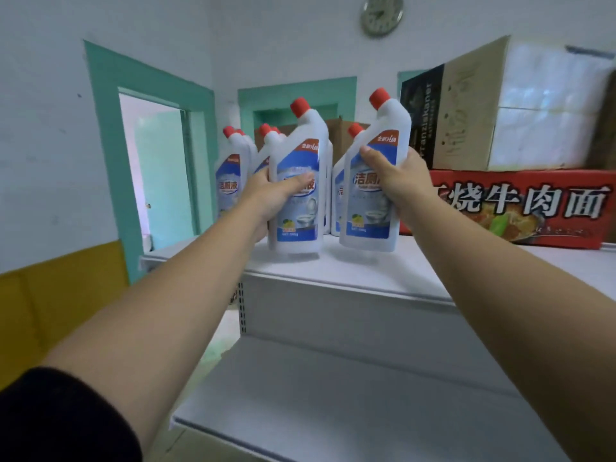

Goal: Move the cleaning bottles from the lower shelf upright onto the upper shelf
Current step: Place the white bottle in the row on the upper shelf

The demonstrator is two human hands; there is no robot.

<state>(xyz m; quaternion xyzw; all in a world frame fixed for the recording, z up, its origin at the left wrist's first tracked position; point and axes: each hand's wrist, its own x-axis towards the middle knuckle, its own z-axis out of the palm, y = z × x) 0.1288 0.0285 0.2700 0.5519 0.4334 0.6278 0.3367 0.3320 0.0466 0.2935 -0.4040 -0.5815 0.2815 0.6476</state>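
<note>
1. The left hand (270,195) grips a white, red-capped toilet-cleaner bottle (296,155) round its body, with the thumb laid across the blue label.
2. The right hand (403,181) grips a second toilet-cleaner bottle (366,208) in the same way, thumb high on the front. This bottle is nearly upright, with a slight tilt.
3. Both held bottles are over the front part of the upper shelf (383,271), side by side but apart. Their bases are at or just above its surface, and blur hides whether they touch it.
4. Just behind them, several standing bottles (230,181) of the same kind are already upright along the back of that shelf, so most of the moving looks done.
5. No bottle shows on the visible part of the lower shelf (333,405). The arms and the frame edge hide some of it, so others may remain out of sight.
6. What is left, judging from this, is to set both bottles down upright, let go, and check below for any more.
7. To the right on the upper shelf a red noodle carton (520,208) carries a cardboard box (466,121), which limits room on that side.
</note>
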